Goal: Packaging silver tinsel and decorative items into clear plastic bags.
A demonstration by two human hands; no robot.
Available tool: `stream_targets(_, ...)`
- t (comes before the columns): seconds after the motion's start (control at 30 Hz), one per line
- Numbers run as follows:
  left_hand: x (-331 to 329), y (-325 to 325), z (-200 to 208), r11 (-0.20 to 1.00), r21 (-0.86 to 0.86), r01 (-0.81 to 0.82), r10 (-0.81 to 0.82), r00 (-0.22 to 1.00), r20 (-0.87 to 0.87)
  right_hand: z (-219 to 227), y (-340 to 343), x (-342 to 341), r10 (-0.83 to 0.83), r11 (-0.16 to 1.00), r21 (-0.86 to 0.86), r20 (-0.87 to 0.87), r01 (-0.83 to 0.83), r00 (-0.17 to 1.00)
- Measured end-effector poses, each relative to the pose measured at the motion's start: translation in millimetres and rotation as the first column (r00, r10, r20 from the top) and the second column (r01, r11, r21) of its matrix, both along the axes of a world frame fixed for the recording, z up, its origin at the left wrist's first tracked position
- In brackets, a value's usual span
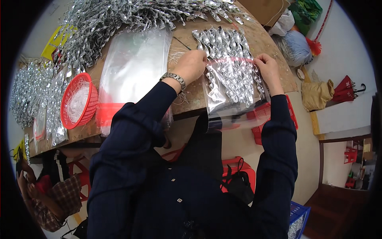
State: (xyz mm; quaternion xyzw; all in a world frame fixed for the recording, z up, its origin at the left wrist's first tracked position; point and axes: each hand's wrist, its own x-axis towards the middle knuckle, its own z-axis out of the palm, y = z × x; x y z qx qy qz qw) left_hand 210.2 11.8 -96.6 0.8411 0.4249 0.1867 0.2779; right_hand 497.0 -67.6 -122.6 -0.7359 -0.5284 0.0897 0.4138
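The clear bag (238, 116) lies flat at the near edge of the wooden table (187, 104), its near end overhanging that edge. Its long axis runs roughly away from the person, and its red-rimmed mouth points to the table's far side. The film is glossy and see-through, wrinkled near the bottom. At the mouth's left corner, the left hand (190, 67) pinches the rim between thumb and fingers; at the right corner, the right hand (269, 68) does likewise. Bright silver twisted strands (223, 43) lie lengthwise, partly inside the bag and partly beyond its mouth, packed side by side, mirror-like and spiralled. Left of the bag is a stack of clear bags (133, 67), red bands nearest the person; farther left, a red basket (94, 101) holds white threads (78, 102). Beyond the bag, to its left, spreads a big silver heap (119, 18).
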Motion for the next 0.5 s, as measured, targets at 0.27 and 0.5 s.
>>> stream_targets(0.27,6,3,-13,0.985,0.169,-0.032,0.009,0.991,0.137,-8,12,14,0.001,1.000,0.005,-0.093,-0.001,0.996)
stream_targets(0.5,16,14,-20,0.949,0.312,0.051,-0.061,0.998,0.021,0,29,6,-0.001,0.999,-0.038,-0.027,0.000,1.000)
